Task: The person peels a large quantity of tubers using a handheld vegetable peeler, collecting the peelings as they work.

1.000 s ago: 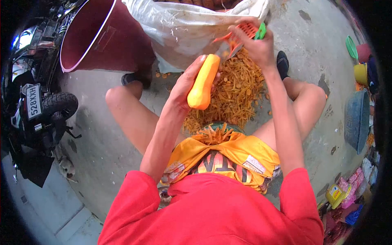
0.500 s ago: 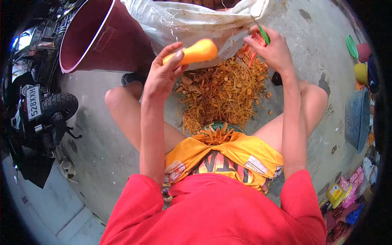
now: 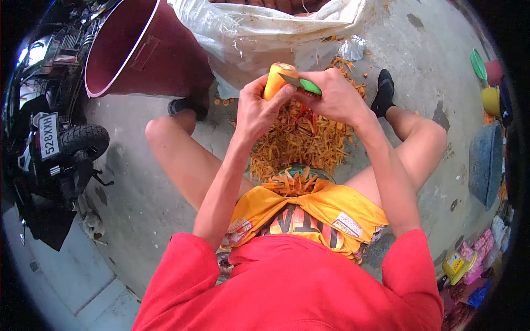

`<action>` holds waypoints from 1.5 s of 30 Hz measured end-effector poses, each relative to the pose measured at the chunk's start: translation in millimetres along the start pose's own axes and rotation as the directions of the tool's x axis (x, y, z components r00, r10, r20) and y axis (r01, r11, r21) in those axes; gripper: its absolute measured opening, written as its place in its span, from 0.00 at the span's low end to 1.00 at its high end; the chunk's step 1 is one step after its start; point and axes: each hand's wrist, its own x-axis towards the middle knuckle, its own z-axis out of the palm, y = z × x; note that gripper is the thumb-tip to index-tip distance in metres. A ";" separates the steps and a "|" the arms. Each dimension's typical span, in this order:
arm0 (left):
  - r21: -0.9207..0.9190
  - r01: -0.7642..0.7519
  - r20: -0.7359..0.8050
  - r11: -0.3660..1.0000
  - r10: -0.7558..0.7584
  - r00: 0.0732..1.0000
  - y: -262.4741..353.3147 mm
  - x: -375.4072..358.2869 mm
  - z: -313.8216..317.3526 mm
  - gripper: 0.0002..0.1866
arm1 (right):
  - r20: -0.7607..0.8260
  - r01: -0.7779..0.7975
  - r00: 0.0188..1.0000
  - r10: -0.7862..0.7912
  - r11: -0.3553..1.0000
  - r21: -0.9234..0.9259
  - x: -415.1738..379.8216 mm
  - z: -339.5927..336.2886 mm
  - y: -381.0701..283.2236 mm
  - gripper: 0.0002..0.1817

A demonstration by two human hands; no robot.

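Note:
My left hand is wrapped round a peeled orange vegetable, its cut end tilted up. In my right hand is a green-handled knife, its blade against the upper end of the vegetable. A red tool, partly hidden, shows just below my right hand. Under both hands a heap of orange peelings and slices lies on the floor, and more peelings rest in my lap.
A big maroon tub stands at the upper left beside a white sack. A motorcycle is at the far left. On the right are a blue-grey basin, a yellow container and a green lid.
Both hands have come together over the heap. The vegetable has turned from lying sideways to nearly upright, and the knife blade has moved from the sack's edge onto it.

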 end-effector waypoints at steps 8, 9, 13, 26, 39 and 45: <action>-0.108 -0.118 -0.045 0.987 0.114 0.992 -13.8 -1.6 2.4 0.19 | -0.044 -0.040 0.998 0.041 0.999 0.027 0.8 9.3 -1.5 0.13; -0.105 -0.116 -0.044 0.988 0.112 0.993 -17.2 -1.0 -1.6 0.19 | -0.076 -0.029 0.997 0.029 1.000 0.002 1.1 11.9 -1.1 0.13; -0.307 -0.093 0.230 0.947 0.168 0.959 -27.6 -7.2 -6.8 0.19 | 0.036 -0.277 0.957 0.289 0.942 -0.191 17.0 12.9 73.4 0.20; 0.181 -0.159 0.075 0.971 0.148 0.986 -3.1 8.0 -20.5 0.23 | 0.047 -0.038 0.998 0.039 0.999 -0.030 -4.4 -9.0 -0.2 0.09; -0.411 0.074 0.111 0.908 -0.031 0.993 -15.8 5.4 -9.6 0.38 | -0.014 -0.377 0.920 0.391 0.878 -0.293 16.6 -17.8 61.8 0.15; -0.617 0.323 0.008 0.717 -0.405 0.914 -26.9 12.3 1.0 0.37 | -0.030 -0.217 0.976 0.217 0.943 -0.251 -3.2 3.4 17.3 0.10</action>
